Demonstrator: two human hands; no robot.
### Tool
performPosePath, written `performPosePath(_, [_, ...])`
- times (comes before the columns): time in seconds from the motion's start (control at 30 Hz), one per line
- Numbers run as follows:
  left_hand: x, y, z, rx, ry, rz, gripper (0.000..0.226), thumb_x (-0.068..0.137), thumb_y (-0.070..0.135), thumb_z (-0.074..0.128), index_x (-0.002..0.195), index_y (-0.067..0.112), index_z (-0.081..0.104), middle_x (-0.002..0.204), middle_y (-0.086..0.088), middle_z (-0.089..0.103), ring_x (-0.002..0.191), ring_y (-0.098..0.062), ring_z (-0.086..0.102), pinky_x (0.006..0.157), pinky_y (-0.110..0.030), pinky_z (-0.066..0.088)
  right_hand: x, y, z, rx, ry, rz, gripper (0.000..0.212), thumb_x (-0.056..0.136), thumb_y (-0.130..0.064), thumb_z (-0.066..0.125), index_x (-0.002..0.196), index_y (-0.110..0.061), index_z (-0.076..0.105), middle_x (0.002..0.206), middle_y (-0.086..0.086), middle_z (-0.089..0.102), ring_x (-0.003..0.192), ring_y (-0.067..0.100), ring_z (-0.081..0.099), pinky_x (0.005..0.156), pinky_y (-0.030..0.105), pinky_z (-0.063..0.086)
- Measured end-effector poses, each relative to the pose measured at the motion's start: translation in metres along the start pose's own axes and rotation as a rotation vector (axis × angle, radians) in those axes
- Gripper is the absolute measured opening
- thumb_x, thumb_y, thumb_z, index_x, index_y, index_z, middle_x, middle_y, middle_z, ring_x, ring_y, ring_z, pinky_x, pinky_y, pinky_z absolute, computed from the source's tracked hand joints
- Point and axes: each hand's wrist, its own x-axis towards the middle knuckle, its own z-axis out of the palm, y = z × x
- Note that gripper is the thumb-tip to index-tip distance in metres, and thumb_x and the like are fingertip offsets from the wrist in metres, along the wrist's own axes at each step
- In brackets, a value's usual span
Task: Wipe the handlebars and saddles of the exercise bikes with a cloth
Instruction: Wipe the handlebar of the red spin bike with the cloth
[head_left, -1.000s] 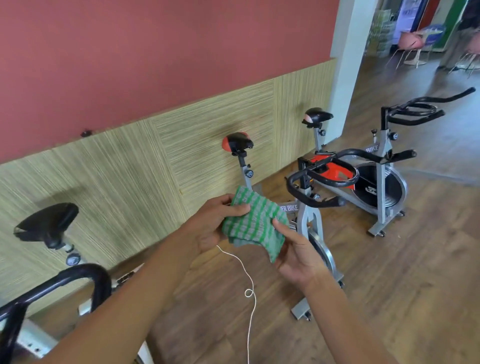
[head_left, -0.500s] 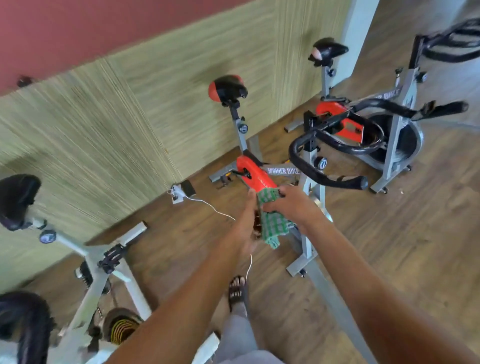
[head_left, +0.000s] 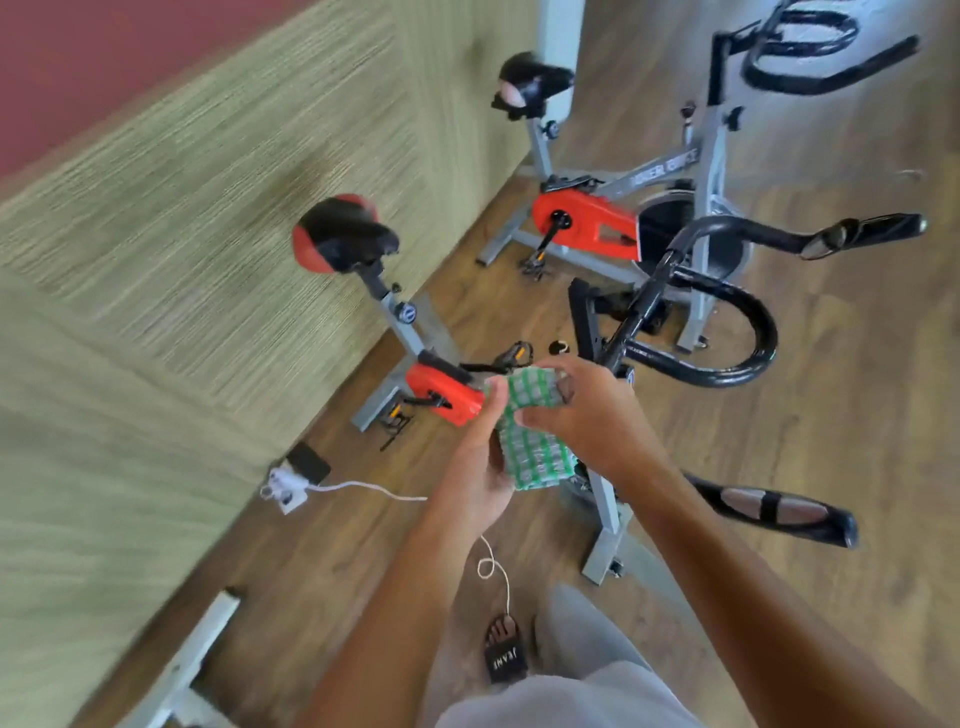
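Note:
A green-and-white striped cloth is held between both hands in the middle of the view. My left hand cups it from below and the left, thumb up along its edge. My right hand grips its top from the right. Just behind the hands stands the near bike, with black loop handlebars to the right and a black-and-red saddle to the left. A second bike stands farther back, with its saddle and handlebars.
A white power strip with a white cable lies on the wooden floor by the wall. The grey base of a third bike shows at lower left. My sandalled foot is below the hands.
The view has tilted further down and moved closer to the near bike. Both hands kept hold of the cloth and reshaped it, my left hand now under it.

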Motion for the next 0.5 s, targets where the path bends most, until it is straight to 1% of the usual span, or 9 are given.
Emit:
performPosePath(0.03, [0.013,0.012,0.006,0.047,-0.020,-0.004,0.082,0.076,0.052,0.077,0.138,0.004,0.053,0.137,-0.021,0.057,0.125,-0.035,0.057,0.109,-0.050,0.043,0.010,-0.002,-0.006,0.029,0.061,-0.011,0.044,0.078,-0.024,0.084,0.118,-0.024,0.065,0.100,-0.003,0.069,0.093,0.015,0.065,0.080,0.031,0.051])
performPosePath(0.1, [0.043,0.033,0.018,0.115,-0.106,-0.028,0.069,0.083,0.041,0.072,0.135,0.000,0.055,0.131,-0.023,0.059,0.120,-0.034,0.059,0.107,-0.048,0.045,0.032,0.000,-0.015,0.068,0.159,-0.056,0.045,0.078,-0.021,0.084,0.118,-0.025,0.064,0.101,-0.008,0.062,0.092,0.011,0.061,0.084,0.031,0.051])
performPosePath(0.17, [0.074,0.051,0.031,0.126,-0.182,-0.082,0.056,0.089,0.037,0.066,0.131,0.002,0.059,0.128,-0.021,0.062,0.119,-0.033,0.061,0.103,-0.048,0.048,0.057,0.009,-0.027,0.225,0.195,-0.002,0.054,0.078,-0.017,0.084,0.125,-0.025,0.060,0.109,-0.009,0.053,0.101,0.011,0.055,0.090,0.028,0.049])
performPosePath(0.2, [0.091,0.057,0.036,0.141,-0.201,-0.119,0.052,0.091,0.038,0.063,0.130,0.004,0.061,0.127,-0.020,0.064,0.118,-0.033,0.062,0.101,-0.048,0.050,0.068,0.013,-0.035,0.392,0.146,0.050,0.058,0.080,-0.015,0.083,0.131,-0.023,0.057,0.116,-0.005,0.054,0.107,0.014,0.056,0.090,0.027,0.050])
performPosePath(0.27, [0.119,0.070,0.050,0.199,-0.279,-0.171,0.051,0.092,0.041,0.061,0.127,0.005,0.063,0.125,-0.020,0.066,0.115,-0.032,0.064,0.096,-0.046,0.052,0.086,0.022,-0.048,0.753,-0.037,0.087,0.052,0.086,-0.013,0.077,0.133,-0.017,0.057,0.123,0.007,0.064,0.115,0.025,0.064,0.090,0.029,0.055])
performPosePath(0.33, [0.141,0.078,0.067,0.292,-0.370,-0.198,0.053,0.090,0.043,0.063,0.124,0.003,0.064,0.121,-0.021,0.067,0.111,-0.033,0.066,0.093,-0.045,0.054,0.099,0.028,-0.054,0.945,-0.141,0.056,0.046,0.089,-0.017,0.073,0.131,-0.011,0.057,0.121,0.016,0.068,0.113,0.031,0.067,0.092,0.035,0.057])
performPosePath(0.37, [0.151,0.080,0.078,0.331,-0.390,-0.206,0.053,0.086,0.044,0.067,0.119,0.003,0.066,0.115,-0.020,0.069,0.105,-0.033,0.068,0.090,-0.045,0.055,0.104,0.028,-0.055,1.021,-0.120,0.048,0.046,0.088,-0.018,0.071,0.131,-0.008,0.057,0.119,0.019,0.068,0.111,0.032,0.068,0.091,0.037,0.057])
performPosePath(0.43, [0.172,0.081,0.097,0.361,-0.362,-0.197,0.053,0.072,0.047,0.080,0.107,0.008,0.070,0.103,-0.016,0.072,0.095,-0.031,0.070,0.086,-0.045,0.056,0.116,0.027,-0.055,1.170,0.017,0.081,0.043,0.090,-0.016,0.070,0.129,-0.004,0.057,0.115,0.021,0.069,0.108,0.032,0.069,0.089,0.039,0.058])
performPosePath(0.5, [0.193,0.082,0.116,0.440,-0.349,-0.202,0.052,0.068,0.048,0.083,0.102,0.011,0.069,0.096,-0.012,0.073,0.091,-0.030,0.071,0.086,-0.045,0.056,0.128,0.028,-0.059,1.295,0.174,0.109,0.036,0.094,-0.014,0.064,0.128,-0.004,0.058,0.116,0.019,0.070,0.107,0.030,0.069,0.086,0.037,0.059])
